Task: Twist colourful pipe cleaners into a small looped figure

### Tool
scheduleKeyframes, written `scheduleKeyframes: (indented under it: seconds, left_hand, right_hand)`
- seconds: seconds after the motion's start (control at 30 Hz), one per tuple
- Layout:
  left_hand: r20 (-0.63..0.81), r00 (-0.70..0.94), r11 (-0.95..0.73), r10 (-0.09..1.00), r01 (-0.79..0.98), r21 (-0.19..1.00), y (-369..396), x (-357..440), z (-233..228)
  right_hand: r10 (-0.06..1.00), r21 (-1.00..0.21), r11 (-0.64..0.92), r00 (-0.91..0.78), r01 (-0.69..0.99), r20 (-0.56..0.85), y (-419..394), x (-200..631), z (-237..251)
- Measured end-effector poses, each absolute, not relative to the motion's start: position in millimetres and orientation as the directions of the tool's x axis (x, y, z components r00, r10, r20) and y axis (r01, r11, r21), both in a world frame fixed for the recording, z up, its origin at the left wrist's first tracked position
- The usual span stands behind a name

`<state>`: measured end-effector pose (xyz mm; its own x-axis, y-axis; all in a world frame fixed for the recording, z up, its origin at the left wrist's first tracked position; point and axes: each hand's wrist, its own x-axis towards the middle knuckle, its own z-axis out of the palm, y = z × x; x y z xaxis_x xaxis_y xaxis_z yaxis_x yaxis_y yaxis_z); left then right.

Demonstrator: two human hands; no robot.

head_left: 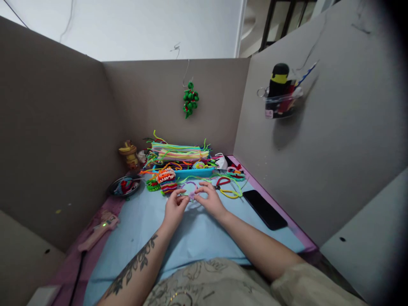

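My left hand (174, 208) and my right hand (210, 200) meet over the light blue mat (191, 238), fingertips pinching a small lilac pipe-cleaner piece (191, 195) between them. A purple pipe-cleaner loop (189, 185) rises just behind the fingers. Behind that lie a striped, multicoloured coiled pipe-cleaner figure (166, 178) and a blue tray (194, 172) stacked with a bundle of neon pipe cleaners (180, 153).
A black phone (264, 209) lies right of my hands. A pink glue gun (99, 229) rests at the left, with a dark bowl (124, 186) behind it. Yellow and red loops (230, 191) sit near the phone. Grey cardboard walls enclose the desk; a green ornament (190, 100) hangs on the back wall.
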<state>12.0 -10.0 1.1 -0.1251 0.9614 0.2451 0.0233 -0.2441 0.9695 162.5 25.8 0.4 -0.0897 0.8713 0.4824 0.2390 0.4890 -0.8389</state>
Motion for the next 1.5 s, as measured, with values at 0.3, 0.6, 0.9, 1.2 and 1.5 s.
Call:
scheduleKeyframes:
  seconds: [0.3,0.6,0.9,1.2,1.5]
  left_hand:
    - [0.255,-0.074,-0.253,0.964,0.032,0.967,-7.6,15.1,-1.3]
    - [0.283,-0.085,-0.278,0.955,0.071,0.958,-10.7,15.7,0.1]
    - [0.168,-0.169,-0.189,0.971,-0.112,0.976,-6.4,10.4,0.3]
    - [0.198,-0.189,-0.212,0.962,-0.058,0.975,-10.5,16.3,3.2]
    - [0.246,-0.113,-0.248,0.963,-0.008,0.969,-8.7,16.4,0.9]
  right_hand:
    - [0.926,-0.948,0.318,-0.209,-0.016,0.314,34.5,162.0,-8.4]
    - [0.937,-0.961,0.276,-0.215,-0.031,0.276,28.0,158.0,-7.7]
    - [0.951,-0.971,0.179,-0.225,-0.16,0.213,24.7,158.0,-3.8]
    - [0.93,-0.935,0.25,-0.207,-0.25,0.304,18.6,147.5,-4.8]
    - [0.985,-0.918,0.035,-0.143,-0.395,0.1,23.3,144.8,-8.7]
